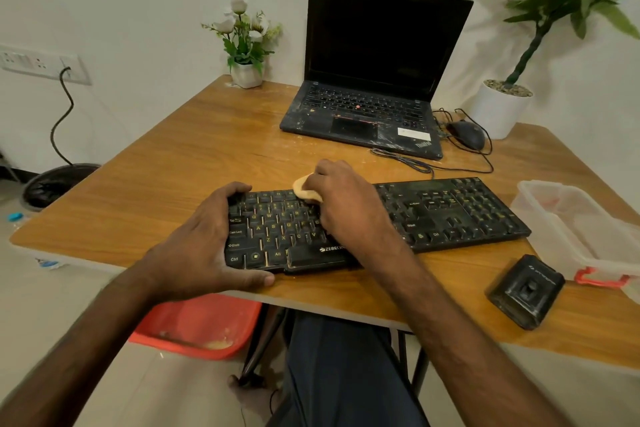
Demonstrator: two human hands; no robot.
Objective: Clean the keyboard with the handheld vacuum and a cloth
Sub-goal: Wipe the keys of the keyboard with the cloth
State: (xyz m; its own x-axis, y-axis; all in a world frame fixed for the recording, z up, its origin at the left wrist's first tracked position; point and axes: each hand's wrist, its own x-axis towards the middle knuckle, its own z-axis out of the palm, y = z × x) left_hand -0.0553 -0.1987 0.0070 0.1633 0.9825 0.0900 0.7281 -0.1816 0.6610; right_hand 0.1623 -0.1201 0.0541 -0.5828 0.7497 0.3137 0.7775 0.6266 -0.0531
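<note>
The black plastic keyboard [450, 213], yellow-lettered, lies at the near edge of the wooden table [173, 156]. The left hand [202, 246] grips its left end; the right hand [346, 201] holds a beige cloth [306, 191] on the far keys. This looks like the wiping step; next, sweep the cloth rightward.

black flat keyboard [467, 211]: centre of the wooden desk [173, 156]
black open laptop [363, 107]: 12 o'clock, behind it
clear plastic tub [554, 229]: 3 o'clock
black boxy handheld vacuum [524, 291]: 4 o'clock
</note>
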